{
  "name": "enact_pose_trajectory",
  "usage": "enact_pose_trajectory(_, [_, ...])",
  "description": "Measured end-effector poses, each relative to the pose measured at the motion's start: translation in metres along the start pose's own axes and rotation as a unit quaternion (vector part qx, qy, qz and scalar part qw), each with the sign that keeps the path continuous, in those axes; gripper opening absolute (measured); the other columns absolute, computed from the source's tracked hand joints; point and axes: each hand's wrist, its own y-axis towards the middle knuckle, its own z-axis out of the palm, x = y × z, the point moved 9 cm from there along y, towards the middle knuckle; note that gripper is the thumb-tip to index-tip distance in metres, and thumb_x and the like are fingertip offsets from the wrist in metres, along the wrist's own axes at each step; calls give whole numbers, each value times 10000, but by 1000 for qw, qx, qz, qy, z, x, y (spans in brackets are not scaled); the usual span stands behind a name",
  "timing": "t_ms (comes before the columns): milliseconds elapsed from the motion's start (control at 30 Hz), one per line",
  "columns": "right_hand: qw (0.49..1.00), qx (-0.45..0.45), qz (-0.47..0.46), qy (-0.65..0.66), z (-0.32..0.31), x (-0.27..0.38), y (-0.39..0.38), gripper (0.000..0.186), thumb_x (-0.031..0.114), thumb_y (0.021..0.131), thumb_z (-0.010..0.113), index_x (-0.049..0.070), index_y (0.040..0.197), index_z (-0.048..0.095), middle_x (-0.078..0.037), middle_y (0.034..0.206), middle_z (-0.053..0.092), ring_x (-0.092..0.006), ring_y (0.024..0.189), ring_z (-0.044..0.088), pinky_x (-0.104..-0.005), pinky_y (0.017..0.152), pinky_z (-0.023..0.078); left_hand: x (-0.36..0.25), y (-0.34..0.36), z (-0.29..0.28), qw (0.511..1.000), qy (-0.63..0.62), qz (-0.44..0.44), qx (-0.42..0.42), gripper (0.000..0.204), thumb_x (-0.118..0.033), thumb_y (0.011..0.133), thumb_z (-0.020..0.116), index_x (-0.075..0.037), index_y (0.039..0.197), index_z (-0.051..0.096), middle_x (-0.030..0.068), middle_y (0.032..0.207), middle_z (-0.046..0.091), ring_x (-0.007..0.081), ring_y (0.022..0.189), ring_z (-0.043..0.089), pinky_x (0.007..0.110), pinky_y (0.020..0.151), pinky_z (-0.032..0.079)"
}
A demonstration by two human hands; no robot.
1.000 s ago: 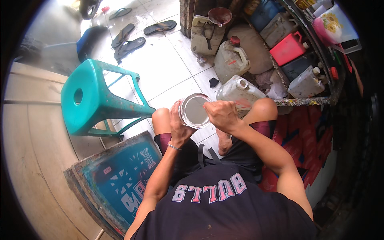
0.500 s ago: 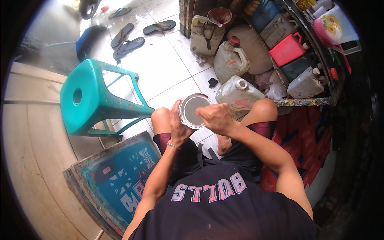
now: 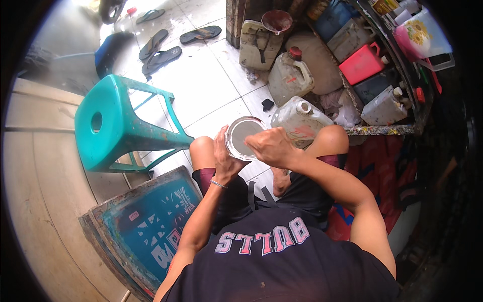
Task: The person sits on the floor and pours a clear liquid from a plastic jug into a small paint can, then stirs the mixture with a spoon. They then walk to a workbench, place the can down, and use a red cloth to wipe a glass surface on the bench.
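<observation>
Between my knees is a round tin [image 3: 238, 138] with a shiny rim and a flat grey top. Whether that grey is a lid or the contents, I cannot tell. My left hand [image 3: 223, 155] wraps around the tin's left side. At the right of its rim, my right hand [image 3: 273, 146] is closed, fingertips pressed together over the grey top. Whatever it grips, if anything, is hidden by the fingers.
A green plastic stool [image 3: 108, 123] stands at left, above a framed printing screen [image 3: 161, 221] with blue mesh. Stained white jerrycans [image 3: 302, 118] are just beyond my right knee. A crowded shelf [image 3: 382, 130] stands at right; sandals [image 3: 200, 34] lie on the far tiles.
The tin and my right hand have shifted very slightly away from me. My left hand keeps its hold on the tin's side.
</observation>
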Motion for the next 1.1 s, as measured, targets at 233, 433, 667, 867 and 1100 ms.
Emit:
enact_pose_trajectory(233, [997,27,18,-65,-4,-19,-3,193,140,908,646,66,743,576,-142,651,642,-345,605,682,-460,530,512,-5,6,0,1000,3,20,7,1129,-361,622,992,78,1478,402,259,1428,535,437,1321,528,495,1111,451])
enact_pose_trajectory(433, [998,51,-7,-33,5,-3,5,95,109,808,640,57,738,602,-157,652,659,-340,625,710,-462,537,541,7,-2,5,999,-20,-28,6,1168,-343,609,1012,57,1506,379,245,1424,538,405,1299,555,474,1092,468])
enact_pose_trajectory(667, [998,1,-7,-58,-3,-15,2,171,155,873,670,70,747,591,-134,631,630,-336,604,685,-462,523,511,-13,4,1,996,71,51,5,1168,-367,608,1011,65,1497,388,236,1382,554,407,1278,564,472,1077,475])
enact_pose_trajectory(867, [997,59,-14,-48,-1,-15,-2,130,137,850,656,79,754,588,-133,645,638,-327,608,689,-463,523,512,2,2,-1,1000,29,2,4,1172,-374,591,1010,67,1488,397,239,1390,550,419,1312,535,471,1098,459])
enact_pose_trajectory(1100, [997,48,-42,-31,1,-2,2,116,136,845,651,80,771,580,-127,650,633,-327,598,682,-453,515,512,-2,1,2,1000,7,7,0,1158,-367,604,1006,58,1490,394,242,1407,542,414,1303,542,474,1088,464])
